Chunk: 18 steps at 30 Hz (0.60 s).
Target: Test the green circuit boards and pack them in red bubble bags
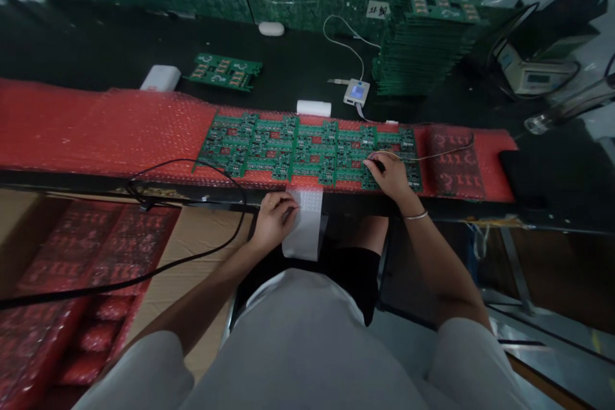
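Several green circuit boards [314, 148] lie side by side on red bubble wrap [96, 125] along the table's front edge. My right hand [390, 174] is over the right part of these boards, its fingers pinching the end of a thin cable [444, 155]; the tip is hidden by the fingers. A white strip of labels [303, 230] hangs down over the table edge toward my lap. My left hand [277, 216] is at the strip's left edge, thumb and finger closed on it. A small white device with a lit screen [357, 91] sits behind the boards, with cables attached.
A tall stack of boards [423, 51] stands at the back right, and a few boards [225, 72] lie at the back left. A black cable [192, 259] loops across the left front. Red-wrapped packs [91, 256] fill a cardboard box [192, 230] below.
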Tool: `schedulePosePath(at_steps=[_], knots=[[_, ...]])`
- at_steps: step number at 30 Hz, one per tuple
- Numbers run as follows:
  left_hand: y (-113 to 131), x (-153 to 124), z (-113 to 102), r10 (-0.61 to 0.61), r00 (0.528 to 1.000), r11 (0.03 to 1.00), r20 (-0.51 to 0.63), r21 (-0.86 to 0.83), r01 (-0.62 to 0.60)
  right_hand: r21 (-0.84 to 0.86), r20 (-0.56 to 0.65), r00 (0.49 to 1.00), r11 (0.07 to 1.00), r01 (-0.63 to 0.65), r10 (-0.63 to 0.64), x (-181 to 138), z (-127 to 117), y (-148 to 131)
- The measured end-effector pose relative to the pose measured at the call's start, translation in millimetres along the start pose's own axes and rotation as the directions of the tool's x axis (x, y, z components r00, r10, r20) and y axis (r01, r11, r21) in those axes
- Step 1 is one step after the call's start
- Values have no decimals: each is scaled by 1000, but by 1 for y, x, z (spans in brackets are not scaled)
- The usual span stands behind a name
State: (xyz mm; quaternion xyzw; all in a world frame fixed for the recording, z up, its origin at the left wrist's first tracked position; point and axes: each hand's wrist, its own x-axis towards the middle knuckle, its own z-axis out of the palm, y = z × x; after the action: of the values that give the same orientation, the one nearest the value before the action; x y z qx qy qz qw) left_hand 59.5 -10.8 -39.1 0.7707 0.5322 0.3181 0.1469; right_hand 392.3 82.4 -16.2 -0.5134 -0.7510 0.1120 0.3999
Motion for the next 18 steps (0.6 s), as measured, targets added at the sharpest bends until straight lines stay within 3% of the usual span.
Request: schedulePosePath(at_steps=[5,9,13,18], knots=[[3,-6,-3,-13,1000,1000,2,6,13,39,-109,993,998,-40,44,-1,-6,-2],[21,1,-13,22,999,999,-25,-37,-23,79,-110,988,992,-99,107,-1,-6,0],[59,44,0,85,995,986,44,-146,-78,141,-96,982,979,-147,161,1,-4,2],[103,106,48,89,971,985,222,-162,-54,189,-99,976,967,-174,195,2,-3,3]])
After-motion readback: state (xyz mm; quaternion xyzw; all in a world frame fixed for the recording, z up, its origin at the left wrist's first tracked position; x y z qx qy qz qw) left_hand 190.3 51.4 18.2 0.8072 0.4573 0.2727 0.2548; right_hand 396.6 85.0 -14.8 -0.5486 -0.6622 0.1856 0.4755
